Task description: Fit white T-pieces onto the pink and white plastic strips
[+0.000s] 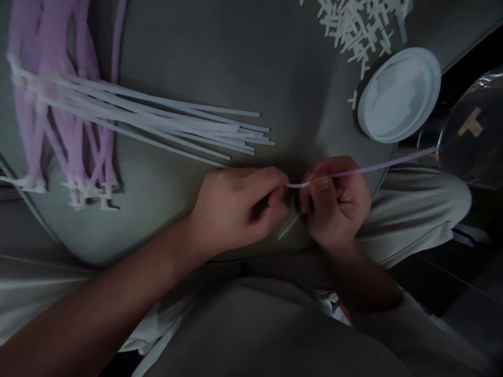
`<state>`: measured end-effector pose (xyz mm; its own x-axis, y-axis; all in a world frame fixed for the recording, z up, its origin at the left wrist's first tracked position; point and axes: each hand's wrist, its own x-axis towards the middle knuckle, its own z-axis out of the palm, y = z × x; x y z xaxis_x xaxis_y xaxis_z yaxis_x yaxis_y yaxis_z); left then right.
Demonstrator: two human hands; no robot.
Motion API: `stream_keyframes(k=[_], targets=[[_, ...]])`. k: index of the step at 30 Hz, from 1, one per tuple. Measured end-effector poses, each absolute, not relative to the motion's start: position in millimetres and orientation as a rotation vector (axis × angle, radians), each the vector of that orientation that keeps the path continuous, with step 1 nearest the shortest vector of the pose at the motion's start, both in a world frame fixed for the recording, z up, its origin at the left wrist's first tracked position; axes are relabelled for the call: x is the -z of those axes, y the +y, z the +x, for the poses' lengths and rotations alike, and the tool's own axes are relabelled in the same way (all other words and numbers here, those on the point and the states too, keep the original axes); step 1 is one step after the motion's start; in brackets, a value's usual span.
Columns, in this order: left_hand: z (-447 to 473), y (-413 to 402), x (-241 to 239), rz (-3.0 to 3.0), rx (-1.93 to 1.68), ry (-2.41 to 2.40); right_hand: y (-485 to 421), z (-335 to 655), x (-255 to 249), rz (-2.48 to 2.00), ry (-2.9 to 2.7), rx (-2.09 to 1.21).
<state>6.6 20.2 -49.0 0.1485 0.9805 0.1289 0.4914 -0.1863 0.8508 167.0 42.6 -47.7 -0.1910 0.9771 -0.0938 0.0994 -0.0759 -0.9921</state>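
Note:
My left hand (245, 207) is closed in a pinch on a thin purple tube (377, 166), close to the middle of the table edge. A hand's breadth or less to the right, my right hand (338, 204) pinches the same strand. Between the two hands a short whitish section shows in the strand; whether it is a connector I cannot tell. From my right hand the purple tube runs off to the right. A thin white tube (288, 226) sticks out below my right fingers; its other end is hidden.
Thin white tubes (168, 123) lie across purple tube bundles (47, 63) with white ends at the left. White T-shaped connectors (353, 26) are heaped at upper right, beside a round white lid (432, 78). A clear plastic container (479, 152) stands at far right.

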Motion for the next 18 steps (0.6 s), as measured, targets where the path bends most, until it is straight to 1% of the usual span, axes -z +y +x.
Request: stream_keyframes(k=[7, 14, 18], targets=[[7.8, 20.0, 48.6, 1.794, -0.937, 1.453, 43.2, 165.9, 44.4, -1.187, -1.367, -1.405], [8.8, 21.5, 47.3, 1.815, -0.986, 1.424, 41.1, 168.5, 44.3, -1.272, -1.468, -1.284], [8.6, 20.0, 48.7, 1.832, -0.972, 1.443, 40.1, 170.6, 46.5, -1.233, -1.465, -1.313]])
